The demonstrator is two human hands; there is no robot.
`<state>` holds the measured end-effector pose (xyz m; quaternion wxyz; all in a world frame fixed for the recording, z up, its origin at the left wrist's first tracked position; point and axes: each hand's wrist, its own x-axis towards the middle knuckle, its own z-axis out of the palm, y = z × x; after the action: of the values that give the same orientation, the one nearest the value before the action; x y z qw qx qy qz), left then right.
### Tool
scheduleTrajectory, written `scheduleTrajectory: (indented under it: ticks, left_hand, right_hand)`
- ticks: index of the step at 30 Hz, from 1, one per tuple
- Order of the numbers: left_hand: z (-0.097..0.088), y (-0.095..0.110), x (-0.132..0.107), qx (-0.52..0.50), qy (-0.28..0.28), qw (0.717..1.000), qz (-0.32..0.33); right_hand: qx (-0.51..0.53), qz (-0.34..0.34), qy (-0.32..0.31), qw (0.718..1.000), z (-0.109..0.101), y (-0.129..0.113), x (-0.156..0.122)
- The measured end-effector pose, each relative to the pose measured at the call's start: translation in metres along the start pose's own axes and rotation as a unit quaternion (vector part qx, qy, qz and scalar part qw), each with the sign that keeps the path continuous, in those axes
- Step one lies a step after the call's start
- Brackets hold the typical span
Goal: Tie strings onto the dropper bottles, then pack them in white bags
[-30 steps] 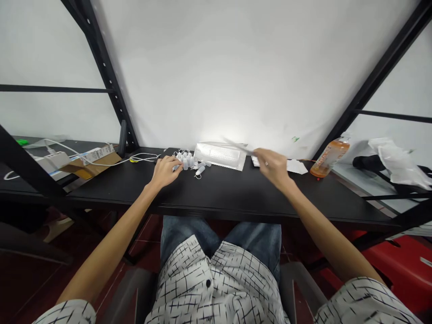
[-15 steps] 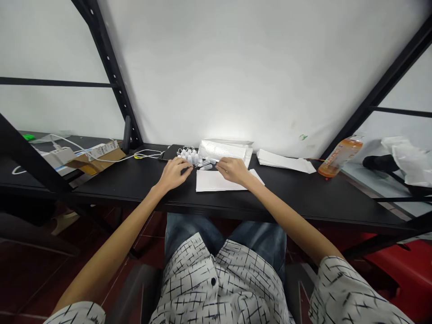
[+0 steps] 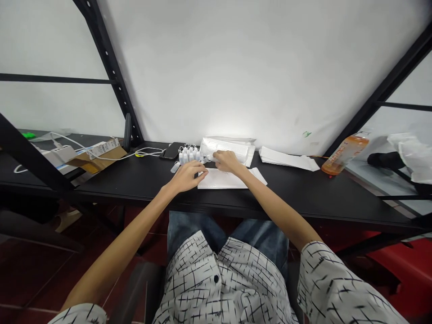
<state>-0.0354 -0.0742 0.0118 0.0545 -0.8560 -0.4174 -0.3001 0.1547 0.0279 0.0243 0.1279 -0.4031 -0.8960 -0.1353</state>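
Note:
A white flat envelope-like sheet (image 3: 232, 178) lies on the black table (image 3: 297, 193) in front of me. My left hand (image 3: 187, 176) rests at its left edge, fingers curled and pressed on the corner. My right hand (image 3: 227, 161) sits at the sheet's far edge, fingers bent over small white pieces from the cluster of small white bottles (image 3: 189, 155); what it pinches is too small to make out. Behind lies a clear plastic bag (image 3: 227, 147).
A stack of white sheets (image 3: 288, 159) lies to the right, then a tilted orange drink bottle (image 3: 344, 154). A black phone (image 3: 171, 151), white cables (image 3: 145, 154) and a cardboard box (image 3: 94, 158) sit left. Black rack posts flank the table.
My right hand brought a white sheet from the right stack and laid it down before me. My left hand moved from the small bottles onto the sheet's left edge. My right hand went to the bottles.

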Motion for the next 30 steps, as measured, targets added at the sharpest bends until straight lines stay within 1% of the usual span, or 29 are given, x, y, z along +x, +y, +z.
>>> scheduleTrajectory:
  ticks: [2, 3, 4, 6, 8, 10, 12, 14, 16, 18, 20, 23, 27, 30]
  left_hand:
    - [0.005, 0.01, 0.008, -0.017, -0.02, 0.999, 0.019]
    - [0.008, 0.015, 0.014, -0.021, -0.031, 0.999, 0.026]
    - [0.013, 0.019, 0.019, -0.022, -0.043, 0.998, 0.027]
    - [0.023, 0.025, 0.032, -0.014, -0.072, 0.997, 0.027]
    - [0.036, 0.031, 0.046, -0.005, -0.106, 0.994, 0.03]
    - [0.05, 0.038, 0.059, 0.004, -0.132, 0.991, 0.034]
    - [0.063, 0.045, 0.069, 0.007, -0.156, 0.987, 0.04]
    - [0.073, 0.051, 0.074, 0.011, -0.188, 0.982, 0.025]
    - [0.077, 0.053, 0.073, 0.01, -0.225, 0.974, 0.012]
    - [0.076, 0.051, 0.067, 0.01, -0.239, 0.971, 0.012]
    - [0.07, 0.046, 0.057, 0.013, -0.228, 0.973, 0.013]
    - [0.057, 0.035, 0.04, 0.004, -0.203, 0.979, -0.014]
    - [0.045, 0.024, 0.025, -0.039, -0.176, 0.979, -0.098]
    - [0.04, 0.021, 0.02, -0.064, -0.156, 0.974, -0.154]
  right_hand:
    - [0.06, 0.053, 0.061, 0.995, -0.003, 0.019, -0.006]
    - [0.098, 0.082, 0.098, 0.987, -0.005, 0.03, -0.01]
    - [0.143, 0.107, 0.131, 0.975, -0.006, 0.041, -0.016]
    - [0.248, 0.154, 0.184, 0.939, -0.008, 0.064, -0.033]
    - [0.363, 0.189, 0.196, 0.891, -0.009, 0.083, -0.055]
    - [0.445, 0.21, 0.191, 0.849, -0.011, 0.097, -0.076]
    - [0.497, 0.234, 0.178, 0.817, -0.011, 0.105, -0.094]
    - [0.528, 0.253, 0.164, 0.794, -0.012, 0.108, -0.105]
    - [0.547, 0.256, 0.143, 0.784, -0.013, 0.108, -0.109]
    - [0.556, 0.246, 0.115, 0.786, -0.014, 0.105, -0.109]
    - [0.563, 0.236, 0.086, 0.788, -0.014, 0.101, -0.106]
    - [0.581, 0.217, 0.063, 0.782, -0.013, 0.092, -0.098]
    - [0.597, 0.172, 0.057, 0.781, -0.01, 0.078, -0.082]
    - [0.6, 0.167, 0.048, 0.781, -0.008, 0.069, -0.071]
